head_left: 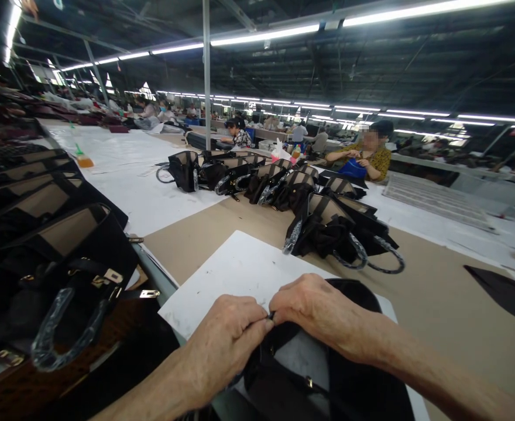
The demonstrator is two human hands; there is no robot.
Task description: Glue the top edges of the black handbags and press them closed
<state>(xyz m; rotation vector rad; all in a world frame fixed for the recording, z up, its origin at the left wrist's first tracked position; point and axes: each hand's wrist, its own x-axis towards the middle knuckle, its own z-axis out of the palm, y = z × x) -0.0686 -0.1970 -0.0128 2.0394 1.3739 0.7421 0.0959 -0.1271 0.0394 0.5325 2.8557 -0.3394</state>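
Note:
A black handbag [367, 374] lies in front of me on a white board [222, 275], with small gold fittings showing. My left hand [235, 330] pinches the bag's dark edge from the left, thumb and fingers pressed together. Close against it, my right hand [305, 301] grips the same edge, its fingers curled down over the material. The two sets of fingertips almost meet. Exactly which part of the bag lies between them is hidden by the fingers.
Several black-and-beige handbags [328, 228] with plastic-wrapped handles stand across the table [205, 225]. More handbags [64, 234] are stacked at the left. A small bottle of amber liquid [83, 158] stands farther back. A dark flat piece [503, 292] lies at right. A co-worker [374, 152] handles blue material opposite.

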